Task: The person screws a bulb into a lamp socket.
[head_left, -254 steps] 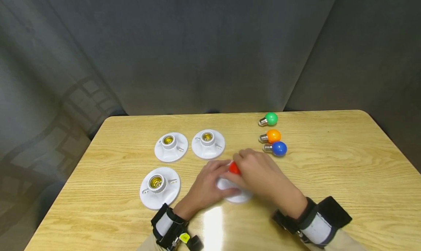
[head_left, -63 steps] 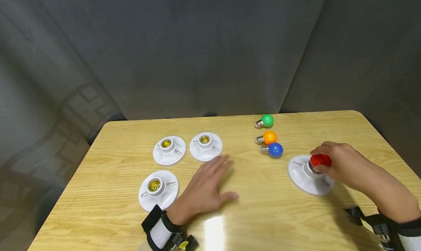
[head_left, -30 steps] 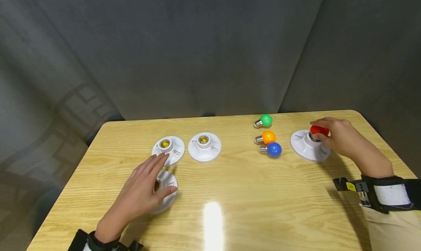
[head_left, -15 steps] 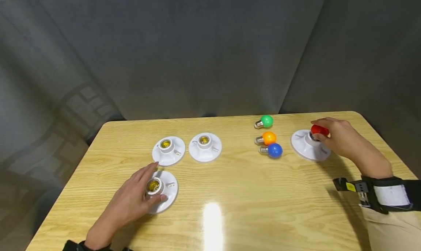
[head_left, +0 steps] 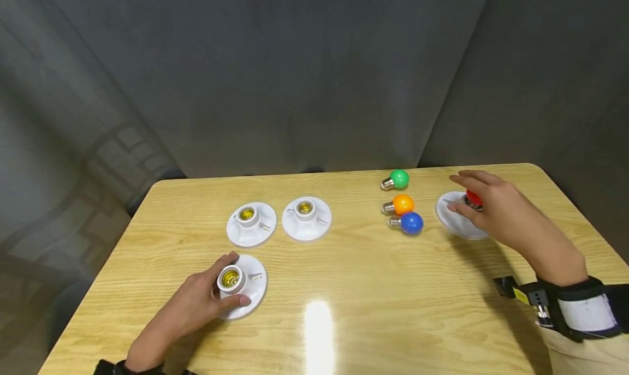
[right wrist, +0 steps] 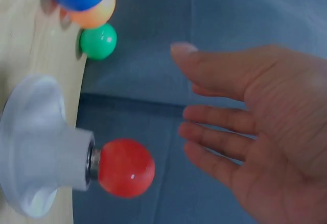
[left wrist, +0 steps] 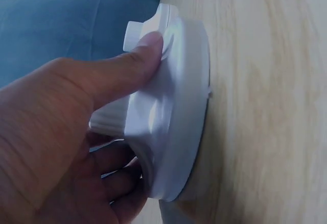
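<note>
At the near left, my left hand [head_left: 191, 298] grips a white lamp holder [head_left: 254, 293], its thumb on the near side and its fingers round the far side. The left wrist view shows that lamp holder [left wrist: 176, 117] from the side, thumb over its sloping body, base at the wooden tabletop. On the right, my right hand [head_left: 498, 214] is off the red bulb [head_left: 474, 197], fingers straight and apart. This red bulb [right wrist: 126, 168] stands in the socket of another white lamp holder [right wrist: 41, 142], a bit of metal thread showing. The right hand [right wrist: 255, 117] holds nothing.
Two more white lamp holders with bare brass sockets stand further back, one at left [head_left: 250, 236] and one near the middle [head_left: 307, 232]. Right of them lie a green bulb [head_left: 400, 178], an orange bulb [head_left: 404, 204] and a blue bulb [head_left: 411, 223]. A dark curtain [head_left: 304, 91] hangs behind the table.
My right hand carried the lamp holder with the red bulb from the middle to the back right, then let go. My left hand moved left and took hold of the near lamp holder.
</note>
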The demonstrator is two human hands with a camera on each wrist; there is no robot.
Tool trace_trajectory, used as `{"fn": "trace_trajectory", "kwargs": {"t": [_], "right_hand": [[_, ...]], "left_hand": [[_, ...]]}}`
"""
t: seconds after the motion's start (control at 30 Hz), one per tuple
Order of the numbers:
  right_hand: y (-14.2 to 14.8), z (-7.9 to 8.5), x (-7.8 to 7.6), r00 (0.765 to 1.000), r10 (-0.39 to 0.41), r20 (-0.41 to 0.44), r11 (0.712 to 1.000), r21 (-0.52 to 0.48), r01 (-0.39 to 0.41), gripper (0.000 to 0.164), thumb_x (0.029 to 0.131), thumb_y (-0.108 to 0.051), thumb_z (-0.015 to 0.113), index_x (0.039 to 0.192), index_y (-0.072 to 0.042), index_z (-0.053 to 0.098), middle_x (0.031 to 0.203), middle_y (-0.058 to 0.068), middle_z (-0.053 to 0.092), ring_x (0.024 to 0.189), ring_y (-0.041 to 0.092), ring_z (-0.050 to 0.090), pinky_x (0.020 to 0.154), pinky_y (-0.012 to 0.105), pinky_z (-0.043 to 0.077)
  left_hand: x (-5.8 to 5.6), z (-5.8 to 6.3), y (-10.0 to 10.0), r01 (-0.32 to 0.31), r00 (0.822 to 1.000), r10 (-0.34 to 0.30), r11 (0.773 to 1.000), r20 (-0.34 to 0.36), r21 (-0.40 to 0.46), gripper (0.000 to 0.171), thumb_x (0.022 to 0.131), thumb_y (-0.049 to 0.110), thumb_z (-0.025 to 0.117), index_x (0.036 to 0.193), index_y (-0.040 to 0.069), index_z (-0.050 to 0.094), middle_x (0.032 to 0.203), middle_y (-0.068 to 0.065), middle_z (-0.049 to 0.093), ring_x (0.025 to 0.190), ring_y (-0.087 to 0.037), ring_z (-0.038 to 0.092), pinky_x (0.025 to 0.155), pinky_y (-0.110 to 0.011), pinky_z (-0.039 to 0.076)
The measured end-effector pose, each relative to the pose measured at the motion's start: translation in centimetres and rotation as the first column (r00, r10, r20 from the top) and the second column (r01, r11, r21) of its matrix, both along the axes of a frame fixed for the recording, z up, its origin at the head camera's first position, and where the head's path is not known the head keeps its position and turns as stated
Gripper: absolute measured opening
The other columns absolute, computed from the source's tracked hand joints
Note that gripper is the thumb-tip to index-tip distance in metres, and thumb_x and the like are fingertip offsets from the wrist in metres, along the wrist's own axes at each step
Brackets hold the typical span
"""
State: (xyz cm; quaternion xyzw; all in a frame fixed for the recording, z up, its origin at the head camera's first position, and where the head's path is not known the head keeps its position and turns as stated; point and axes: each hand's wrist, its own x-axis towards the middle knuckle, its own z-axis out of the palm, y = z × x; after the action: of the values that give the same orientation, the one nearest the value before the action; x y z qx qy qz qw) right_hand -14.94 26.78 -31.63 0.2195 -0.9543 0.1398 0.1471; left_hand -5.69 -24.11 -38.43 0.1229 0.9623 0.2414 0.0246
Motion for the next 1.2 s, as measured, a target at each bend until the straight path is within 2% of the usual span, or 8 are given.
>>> {"fn": "trace_trajectory", "kwargs": {"t": [0.27,0.43,0.6,0.97,1.2], "right_hand": [[-1.9,-0.8,0.0,0.989,0.061,0.134,0.998,-0.010,-0.060,0.068,0.070,-0.014,0.086,0.126,0.010,0.056,0.125,0.037,0.056,0.108,0.053,0.055,0.083,0.071,0.050],[-2.4,-1.2,0.0,0.987,0.076,0.141,0.997,-0.014,-0.075,0.068,0.069,-0.015,0.086,0.125,0.009,0.057,0.126,0.036,0.056,0.109,0.053,0.055,0.084,0.070,0.050],[-2.7,-1.5,0.0,0.987,0.107,0.118,0.994,-0.026,-0.105,0.066,0.068,-0.015,0.087,0.123,0.011,0.058,0.123,0.036,0.058,0.106,0.052,0.057,0.082,0.067,0.053],[-3.3,-1.8,0.1,0.981,0.108,0.160,0.994,-0.024,-0.106,0.062,0.072,-0.013,0.084,0.124,0.010,0.058,0.124,0.036,0.057,0.107,0.051,0.057,0.081,0.066,0.054],[-3.6,-2.1,-0.1,0.973,0.108,0.205,0.994,-0.009,-0.108,0.063,0.074,-0.015,0.084,0.126,0.008,0.058,0.126,0.035,0.058,0.108,0.051,0.056,0.084,0.066,0.052]], "left_hand": [[-0.4,0.1,0.5,0.058,0.998,-0.058,0.998,-0.022,0.004,0.087,0.067,0.054,0.079,0.136,0.008,0.054,0.130,-0.022,0.062,0.094,-0.024,0.066,0.077,-0.048,0.057],[-0.6,0.2,0.8,0.073,0.997,-0.073,0.997,-0.028,0.011,0.087,0.065,0.053,0.081,0.135,0.008,0.054,0.129,-0.023,0.063,0.098,-0.029,0.067,0.079,-0.050,0.057],[-0.7,0.2,1.0,0.064,0.998,-0.064,0.998,-0.020,0.001,0.088,0.064,0.054,0.080,0.134,0.008,0.055,0.129,-0.022,0.063,0.098,-0.029,0.067,0.079,-0.050,0.057],[-0.8,0.5,1.2,0.032,0.999,-0.032,0.999,0.000,-0.027,0.085,0.064,0.050,0.083,0.133,0.009,0.056,0.127,-0.022,0.064,0.095,-0.030,0.067,0.079,-0.050,0.057],[-0.9,0.7,1.4,-0.017,0.995,0.018,1.000,0.097,-0.006,0.089,0.063,0.054,0.082,0.136,0.010,0.054,0.135,-0.022,0.059,0.105,-0.033,0.063,0.087,-0.053,0.054]]}}
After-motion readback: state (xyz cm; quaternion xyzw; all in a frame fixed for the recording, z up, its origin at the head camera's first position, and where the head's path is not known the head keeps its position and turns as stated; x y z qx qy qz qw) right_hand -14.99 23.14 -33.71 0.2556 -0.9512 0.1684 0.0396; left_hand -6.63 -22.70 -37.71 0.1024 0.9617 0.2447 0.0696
